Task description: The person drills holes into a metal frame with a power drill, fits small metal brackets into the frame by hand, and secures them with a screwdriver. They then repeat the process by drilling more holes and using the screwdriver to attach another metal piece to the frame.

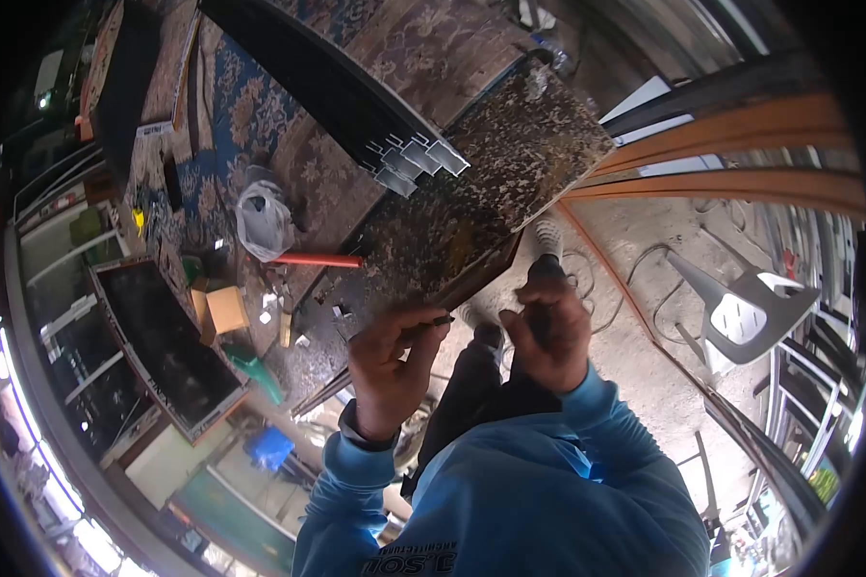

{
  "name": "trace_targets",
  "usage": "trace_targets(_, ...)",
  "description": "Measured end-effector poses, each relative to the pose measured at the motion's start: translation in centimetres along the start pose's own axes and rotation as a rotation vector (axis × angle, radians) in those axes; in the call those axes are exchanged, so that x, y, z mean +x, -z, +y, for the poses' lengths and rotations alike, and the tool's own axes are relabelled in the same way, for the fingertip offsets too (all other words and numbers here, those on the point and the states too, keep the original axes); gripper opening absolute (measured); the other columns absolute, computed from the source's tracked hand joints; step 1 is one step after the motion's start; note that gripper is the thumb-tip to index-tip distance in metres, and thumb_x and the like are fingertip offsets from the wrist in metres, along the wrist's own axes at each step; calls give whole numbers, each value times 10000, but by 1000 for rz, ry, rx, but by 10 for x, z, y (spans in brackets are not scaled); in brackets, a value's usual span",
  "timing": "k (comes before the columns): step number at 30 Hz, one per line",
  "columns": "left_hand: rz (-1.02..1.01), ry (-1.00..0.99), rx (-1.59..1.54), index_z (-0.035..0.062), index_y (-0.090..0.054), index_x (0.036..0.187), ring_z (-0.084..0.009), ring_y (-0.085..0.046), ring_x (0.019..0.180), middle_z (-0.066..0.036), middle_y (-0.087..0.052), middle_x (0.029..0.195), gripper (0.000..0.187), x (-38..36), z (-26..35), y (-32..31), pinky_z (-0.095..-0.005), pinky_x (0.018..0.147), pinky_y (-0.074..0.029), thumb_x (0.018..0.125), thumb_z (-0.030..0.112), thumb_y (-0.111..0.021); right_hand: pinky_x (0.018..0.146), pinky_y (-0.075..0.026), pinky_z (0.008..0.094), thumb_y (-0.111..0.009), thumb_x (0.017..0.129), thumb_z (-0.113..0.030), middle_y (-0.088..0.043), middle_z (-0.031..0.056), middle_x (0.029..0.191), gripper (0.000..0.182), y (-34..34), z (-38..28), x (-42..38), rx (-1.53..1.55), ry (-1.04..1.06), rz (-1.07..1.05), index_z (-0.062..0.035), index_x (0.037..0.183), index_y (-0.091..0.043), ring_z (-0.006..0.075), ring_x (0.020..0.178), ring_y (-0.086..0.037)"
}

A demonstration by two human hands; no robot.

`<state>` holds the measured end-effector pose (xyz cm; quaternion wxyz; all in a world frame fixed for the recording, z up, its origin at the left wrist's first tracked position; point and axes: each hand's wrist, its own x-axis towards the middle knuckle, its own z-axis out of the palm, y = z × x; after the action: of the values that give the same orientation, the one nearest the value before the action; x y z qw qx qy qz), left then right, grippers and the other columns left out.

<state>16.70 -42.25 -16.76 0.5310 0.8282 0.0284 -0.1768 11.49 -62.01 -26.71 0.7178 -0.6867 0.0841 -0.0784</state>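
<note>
A small dark piece [444, 320] sits pinched in the left hand [391, 367]

Beyond my fingers [412, 318], I see profiles [308, 87] lying on the surface [520, 144]; right of the fingers, a chair [775, 310].

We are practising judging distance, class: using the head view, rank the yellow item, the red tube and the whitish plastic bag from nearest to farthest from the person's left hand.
1. Red tube: ahead and slightly left of the left hand.
2. Whitish plastic bag: farther left, by the tube's left end.
3. Yellow item: far left, well past the bag.
</note>
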Motion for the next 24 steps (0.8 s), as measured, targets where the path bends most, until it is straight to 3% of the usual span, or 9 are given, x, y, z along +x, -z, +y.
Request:
trace_targets(3, 36, -39, 208, -7, -731, 1080, -107, -708, 857, -91, -748, 1019, 161, 12, 4, -11, -256, 761, -565, 941, -87, -742, 835, -546, 361, -885, 785, -9, -655, 143, 1164, 535, 21, 26, 22, -28, -109, -90, -30, 1257, -635, 239, 972, -651)
trace_targets(7, 77, -125, 427, 18, -735, 1024, -152, -677, 741, -110, -718, 945, 174, 22, 7, -27, -290, 680, -531, 885, -87, -746, 865, -563, 379, -911, 754, -30, -649, 141, 1232, 633, 27, 39, 49, -66, 46, -230, -34, 1327, -641, 299, 1090, -653)
trace_targets(10, 117, -113, 519, 25, -732, 1018, -174, -684, 754, -114, -723, 954, 186, 24, 14, -34, -296, 677, -533, 875, -94, -739, 887, -572, 389, -923, 753, -42, -651, 144, 1243, 613, 28, 44, 58, -109, 63, -304, -36, 1307, -661, 311, 1129, -652)
trace_targets(11, 146, -58, 514, 47, -740, 975, -270, -697, 843, -112, -732, 951, 169, 23, 16, -37, -353, 688, -558, 854, -67, -769, 892, -573, 395, -923, 750, -39, -651, 144, 1242, 597, 28, 44, 60, -101, 42, -310, -42, 1291, -672, 314, 1129, -652)
trace_targets(24, 166, -31, 637, 55, -731, 941, -309, -672, 860, -110, -699, 937, 189, 23, 6, -47, -397, 793, -541, 818, -79, -780, 902, -569, 443, -882, 733, 35, -662, 122, 1191, 505, 28, 67, 73, -47, 60, -374, -97, 1194, -726, 340, 1088, -647)
